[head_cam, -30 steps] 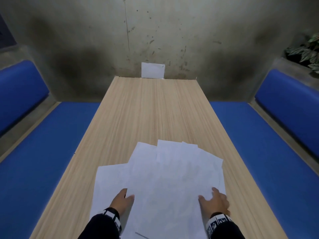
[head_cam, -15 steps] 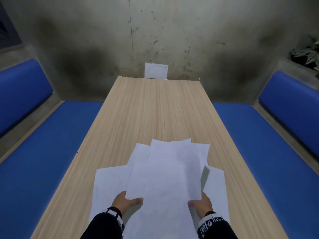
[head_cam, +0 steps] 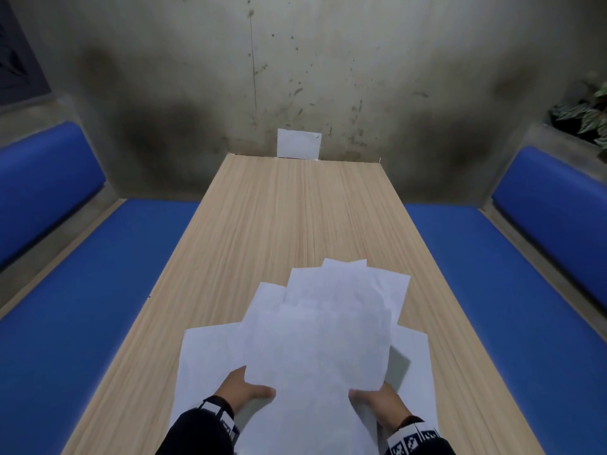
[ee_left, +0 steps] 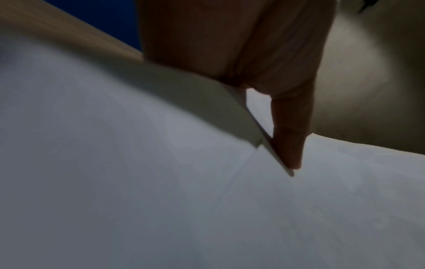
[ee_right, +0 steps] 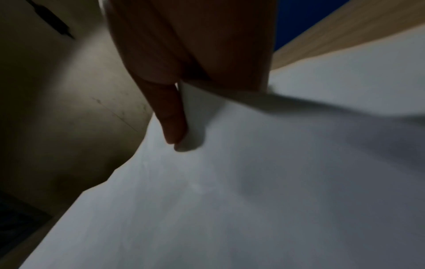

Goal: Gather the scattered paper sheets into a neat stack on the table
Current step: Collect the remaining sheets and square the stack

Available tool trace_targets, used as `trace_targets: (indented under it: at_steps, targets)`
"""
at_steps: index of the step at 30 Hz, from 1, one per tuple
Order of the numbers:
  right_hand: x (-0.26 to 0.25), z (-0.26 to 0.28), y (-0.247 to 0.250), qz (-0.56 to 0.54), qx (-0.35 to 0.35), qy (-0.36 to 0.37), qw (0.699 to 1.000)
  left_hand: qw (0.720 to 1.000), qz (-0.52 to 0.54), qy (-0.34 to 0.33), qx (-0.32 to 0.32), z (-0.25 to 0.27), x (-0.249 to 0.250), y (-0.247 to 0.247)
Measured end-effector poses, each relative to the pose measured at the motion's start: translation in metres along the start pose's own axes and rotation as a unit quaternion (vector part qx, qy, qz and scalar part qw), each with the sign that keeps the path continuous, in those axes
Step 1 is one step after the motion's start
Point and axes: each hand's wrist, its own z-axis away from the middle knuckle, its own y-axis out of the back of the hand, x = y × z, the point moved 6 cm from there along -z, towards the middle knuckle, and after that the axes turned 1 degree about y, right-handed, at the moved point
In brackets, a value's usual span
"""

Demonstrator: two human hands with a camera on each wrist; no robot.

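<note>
While both hands, left hand (head_cam: 244, 390) and right hand (head_cam: 377, 400), pinch the lifted paper sheets (head_cam: 323, 326) above the bench (head_cam: 289, 218): keep fingers (ee_left: 287, 138) clamped, square edges, lower onto sheets still flat beneath.

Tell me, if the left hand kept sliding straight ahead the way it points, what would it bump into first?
Probably more paper. The left hand points forward under the lifted sheets it grips, so it would likely slide along the bottom sheet lying on the table. Depth is hard to judge.

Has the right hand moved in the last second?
Yes. The right hand has slid inward from the paper sheets' right edge, away from the table's right side, and now holds them.
</note>
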Motion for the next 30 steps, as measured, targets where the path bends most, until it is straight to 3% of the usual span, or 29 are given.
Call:
trace_targets:
  at_steps: [6, 12, 14, 21, 30]
  targets:
    - [-0.071, 0.029, -0.001, -0.049, -0.026, 0.137, 0.989, 0.988, 0.088, -0.124, 0.002, 0.025, 0.061, 0.024]
    - [-0.150, 0.091, -0.020, 0.088, -0.100, 0.304, 0.943, 0.963, 0.167, -0.213, -0.010, 0.042, 0.092, 0.037]
    - [-0.161, 0.104, -0.027, 0.121, -0.122, 0.315, 0.933, 0.962, 0.156, -0.225, -0.008, 0.044, 0.094, 0.038]
    - [-0.135, 0.081, -0.015, 0.175, -0.094, 0.310, 0.930, 0.957, 0.173, -0.230, -0.034, 0.040, 0.091, 0.030]
    - [-0.121, 0.072, -0.002, 0.035, -0.048, 0.273, 0.960, 0.953, 0.178, -0.242, -0.039, 0.044, 0.103, 0.025]
